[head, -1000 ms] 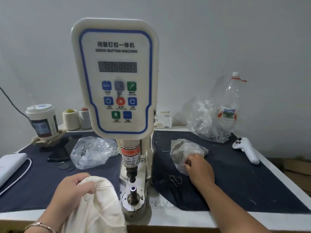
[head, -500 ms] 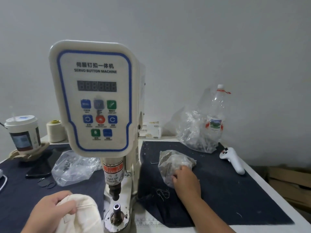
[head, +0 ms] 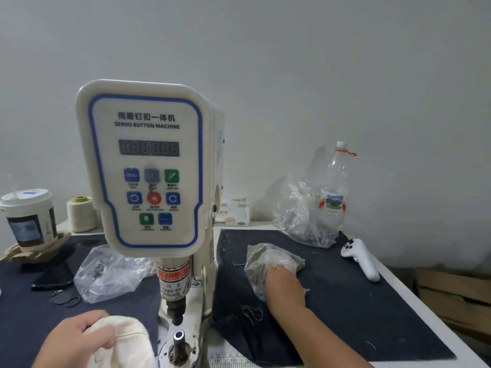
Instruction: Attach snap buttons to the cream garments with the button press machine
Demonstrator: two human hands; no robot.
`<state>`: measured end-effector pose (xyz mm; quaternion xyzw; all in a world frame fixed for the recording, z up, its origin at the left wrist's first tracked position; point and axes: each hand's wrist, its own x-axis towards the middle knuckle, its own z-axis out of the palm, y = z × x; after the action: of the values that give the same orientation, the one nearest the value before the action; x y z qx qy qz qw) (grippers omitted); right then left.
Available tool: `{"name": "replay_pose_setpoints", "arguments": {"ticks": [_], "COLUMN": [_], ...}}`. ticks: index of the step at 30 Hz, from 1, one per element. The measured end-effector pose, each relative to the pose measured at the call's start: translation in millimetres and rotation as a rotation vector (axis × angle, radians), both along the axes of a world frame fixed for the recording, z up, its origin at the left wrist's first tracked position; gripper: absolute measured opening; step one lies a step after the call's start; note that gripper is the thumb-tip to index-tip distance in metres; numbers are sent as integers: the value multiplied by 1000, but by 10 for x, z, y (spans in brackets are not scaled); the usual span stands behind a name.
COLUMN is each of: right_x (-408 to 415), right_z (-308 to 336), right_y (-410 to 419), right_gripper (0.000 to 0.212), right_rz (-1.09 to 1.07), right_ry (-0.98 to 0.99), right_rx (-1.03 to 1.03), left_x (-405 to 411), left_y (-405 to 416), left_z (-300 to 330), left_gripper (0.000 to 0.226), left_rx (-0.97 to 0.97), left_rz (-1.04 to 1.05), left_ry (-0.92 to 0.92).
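The left hand [head: 77,338] holds a soft cream cloth garment [head: 122,343] near the tall white button press machine [head: 148,168]. The right hand [head: 285,285] reaches into a small clear plastic bag [head: 265,261] on the right.

Glossy plastic machine housing [head: 148,166], matt cream cloth garment [head: 125,338], crinkled clear plastic bag [head: 268,264].

1. Light soft, even, rather dim; source probably overhead, out of frame.
2. Faint shadows on grey wall [head: 345,75].
3. Mild glare on clear plastic bags [head: 303,224].
4. Wide-angle bending at edges; slight softness throughout.
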<state>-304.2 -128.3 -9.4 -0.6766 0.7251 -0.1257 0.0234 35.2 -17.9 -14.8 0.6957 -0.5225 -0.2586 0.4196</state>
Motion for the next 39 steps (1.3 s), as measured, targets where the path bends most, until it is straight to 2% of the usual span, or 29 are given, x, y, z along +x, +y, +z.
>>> {"name": "replay_pose_setpoints", "arguments": {"ticks": [4,9,17,19,21,24,26,28,32,39], "right_x": [19,16,129,223,392,684,826,903,972,983], "right_z": [79,84,278,314,347,411,456,504,561,582], "right_y": [33,215,587,753,972,1271,1394,1453,1483,1488], "right_gripper": [27,22,13,17,21,16,10,9,9,13], "right_rz": [1,35,-60,-70,-52,-105,-166,-202,-235,-263], "right_ry": [18,21,-188,-384,-821,-1359,-1599,-1818,-2064,-2151], "right_rx": [87,-132,-258,-312,-211,227,468,617,761,814], "left_x": [-36,-93,-96,-80,-71,-85,-96,-103,-96,-105], "left_y": [33,93,97,94,95,108,128,141,150,145], "left_z": [20,50,-17,-33,-44,-23,-4,5,-4,3], "left_gripper": [21,14,13,13,13,11,12,13,13,12], "left_rx": [1,-30,-84,-82,-86,-88,-93,-96,-90,-90], "left_rz": [0,12,10,12,9,3,4,2,-2,-2], "left_ry": [-6,-2,-7,12,16,23,25,16,10,10]}}
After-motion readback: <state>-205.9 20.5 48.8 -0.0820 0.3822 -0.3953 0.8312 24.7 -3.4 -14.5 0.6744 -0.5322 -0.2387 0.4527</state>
